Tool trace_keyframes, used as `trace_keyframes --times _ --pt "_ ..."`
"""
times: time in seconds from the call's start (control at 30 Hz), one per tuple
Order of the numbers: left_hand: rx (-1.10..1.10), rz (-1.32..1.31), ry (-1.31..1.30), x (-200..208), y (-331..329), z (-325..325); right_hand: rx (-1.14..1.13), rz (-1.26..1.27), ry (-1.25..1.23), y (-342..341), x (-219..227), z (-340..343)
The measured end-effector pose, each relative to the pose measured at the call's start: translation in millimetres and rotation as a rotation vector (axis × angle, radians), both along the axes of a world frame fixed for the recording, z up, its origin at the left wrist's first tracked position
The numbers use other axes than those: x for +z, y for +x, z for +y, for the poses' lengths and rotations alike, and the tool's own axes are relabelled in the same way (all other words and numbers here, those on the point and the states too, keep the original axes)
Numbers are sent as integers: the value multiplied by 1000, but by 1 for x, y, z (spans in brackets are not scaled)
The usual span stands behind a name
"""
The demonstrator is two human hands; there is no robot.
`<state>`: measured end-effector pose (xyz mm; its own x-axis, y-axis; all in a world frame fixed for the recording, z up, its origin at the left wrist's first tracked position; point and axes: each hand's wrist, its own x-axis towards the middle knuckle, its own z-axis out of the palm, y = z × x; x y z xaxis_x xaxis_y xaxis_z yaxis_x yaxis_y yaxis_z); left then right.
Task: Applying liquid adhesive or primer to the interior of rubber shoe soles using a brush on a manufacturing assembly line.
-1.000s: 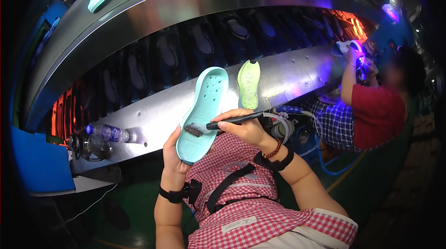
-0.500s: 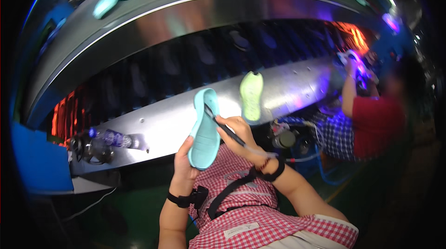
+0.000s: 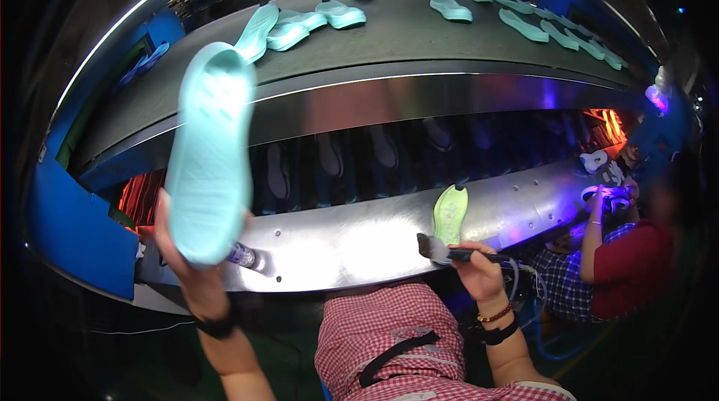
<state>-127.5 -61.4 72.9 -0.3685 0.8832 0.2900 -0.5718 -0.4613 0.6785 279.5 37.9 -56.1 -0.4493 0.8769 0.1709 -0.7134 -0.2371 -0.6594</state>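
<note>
Left hand (image 3: 180, 247) raised high, fingers gripping; right hand (image 3: 479, 274) low, apparently closed.

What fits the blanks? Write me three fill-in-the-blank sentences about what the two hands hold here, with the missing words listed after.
1. The left hand holds up a pale turquoise ____ by its lower end.
2. The right hand grips a dark ____ with its bristles pointing to the person's left.
3. The sole lying on the metal ledge above the right hand is ____ in colour.

Missing words: shoe sole; brush; light green.
</note>
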Motion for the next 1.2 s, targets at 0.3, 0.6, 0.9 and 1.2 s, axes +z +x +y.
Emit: trace_keyframes --times 0.3,0.6,0.9,1.2 --pt "531 225 -47 67 -106 163 -39 88 -76 3 -22 8" --pt "629 2138 -679 101 -59 233 -49 18 -183 20 -38 13" --pt "634 2146 -864 120 -61 258 -114 -48 -268 35 -51 15" --pt "428 1939 -857 120 -41 361 -115 -11 -317 33 -70 26"
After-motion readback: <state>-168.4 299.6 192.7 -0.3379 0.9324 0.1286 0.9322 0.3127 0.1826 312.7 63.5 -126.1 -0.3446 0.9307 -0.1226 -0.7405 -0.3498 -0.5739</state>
